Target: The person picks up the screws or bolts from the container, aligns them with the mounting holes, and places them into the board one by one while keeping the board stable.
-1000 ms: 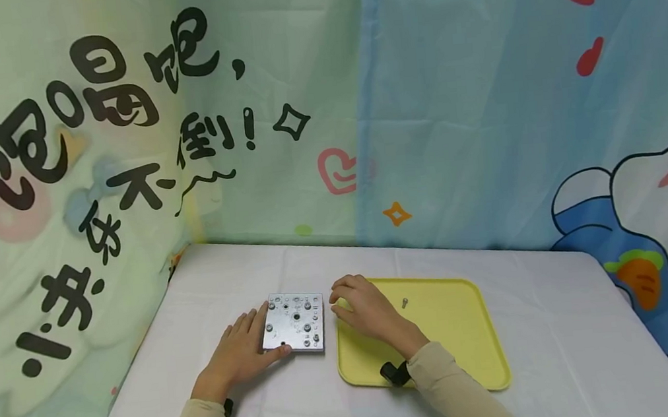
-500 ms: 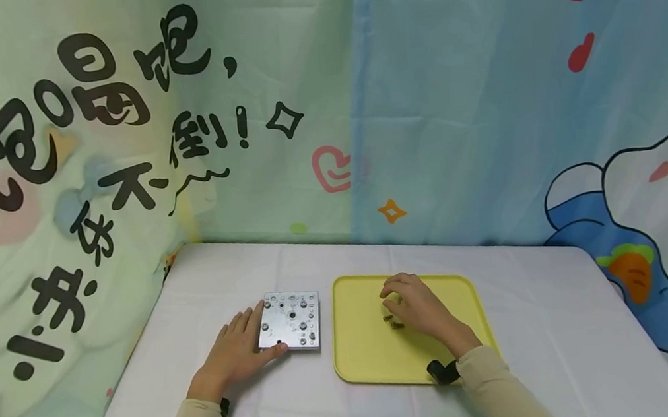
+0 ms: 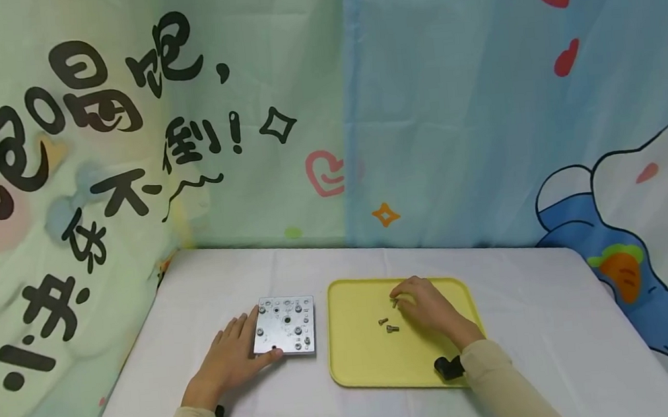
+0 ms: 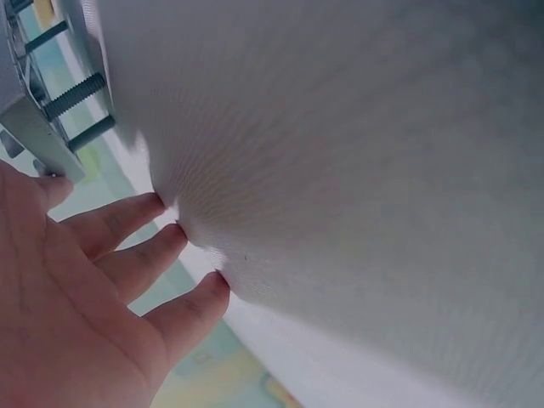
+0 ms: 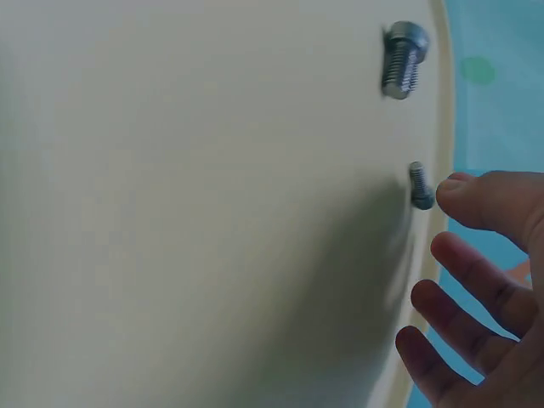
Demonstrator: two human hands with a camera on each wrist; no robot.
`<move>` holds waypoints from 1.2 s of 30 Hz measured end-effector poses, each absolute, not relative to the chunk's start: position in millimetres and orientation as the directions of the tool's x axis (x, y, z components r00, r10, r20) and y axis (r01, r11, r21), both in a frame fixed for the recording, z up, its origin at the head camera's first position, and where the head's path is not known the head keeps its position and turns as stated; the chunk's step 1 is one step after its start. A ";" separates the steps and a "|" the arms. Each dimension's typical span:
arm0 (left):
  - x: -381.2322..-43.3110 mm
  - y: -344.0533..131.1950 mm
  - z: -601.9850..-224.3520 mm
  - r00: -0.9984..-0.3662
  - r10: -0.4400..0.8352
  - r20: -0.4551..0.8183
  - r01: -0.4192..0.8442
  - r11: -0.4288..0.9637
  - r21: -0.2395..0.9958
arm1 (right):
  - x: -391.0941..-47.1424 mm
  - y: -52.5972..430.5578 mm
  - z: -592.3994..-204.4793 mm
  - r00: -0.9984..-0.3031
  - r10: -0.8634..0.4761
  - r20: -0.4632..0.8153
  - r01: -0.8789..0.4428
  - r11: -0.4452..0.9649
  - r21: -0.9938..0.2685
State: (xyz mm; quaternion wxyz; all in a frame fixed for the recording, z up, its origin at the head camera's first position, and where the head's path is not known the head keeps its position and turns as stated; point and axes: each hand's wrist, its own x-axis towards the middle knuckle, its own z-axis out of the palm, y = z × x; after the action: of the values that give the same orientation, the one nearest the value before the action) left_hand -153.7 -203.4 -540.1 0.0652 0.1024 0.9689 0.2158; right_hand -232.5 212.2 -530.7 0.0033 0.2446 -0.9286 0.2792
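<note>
A square metal plate point(image 3: 287, 324) with several screws and holes lies on the white table. My left hand point(image 3: 230, 360) rests at its left side, thumb by the front edge. In the left wrist view, threaded screw ends point(image 4: 76, 96) stick out from the plate's underside, and straight fingertips touch the cloth. Over the yellow tray point(image 3: 360, 372), my right hand point(image 3: 432, 309) has its fingertips right at one screw point(image 3: 394, 303). Two more screws, a small one point(image 3: 382, 322) and a thicker one point(image 3: 392, 328), lie nearby. Between thumb and fingers in the right wrist view nothing shows.
The tray has a low raised rim and lies right of the plate, with a strip of white cloth point(image 3: 326, 394) between them. Printed fabric walls point(image 3: 275, 220) stand behind and to the left of the table. A black wrist device point(image 3: 449, 367) hangs over the tray's front rim.
My right hand has moved from the tray's left edge to the right, and two screws it covered now show. The left hand keeps its place beside the plate. The head view has shifted slightly.
</note>
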 end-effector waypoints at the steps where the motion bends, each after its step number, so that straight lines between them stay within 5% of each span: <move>1: -153.6 -203.8 -540.9 -0.971 0.226 -0.079 0.171 0.886 0.431 | -233.3 212.2 -532.2 -0.879 -0.454 0.144 -0.459 0.729 -0.508; 21: -153.8 -204.1 -540.2 -0.972 0.227 -0.067 0.178 0.887 0.426 | -230.0 206.2 -528.1 -0.910 -0.399 0.112 -0.406 0.801 -0.440; 36: -152.9 -206.1 -540.1 -0.970 0.235 -0.065 0.184 0.881 0.436 | -221.6 170.7 -520.8 -0.860 -0.457 0.227 -0.509 0.735 -0.448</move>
State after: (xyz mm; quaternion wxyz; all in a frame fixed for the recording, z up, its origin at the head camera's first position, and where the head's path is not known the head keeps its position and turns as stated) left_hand -152.9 -206.1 -540.1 0.0582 0.1083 0.9680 0.2187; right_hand -221.6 170.7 -520.8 0.0507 0.2596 -0.9301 0.2547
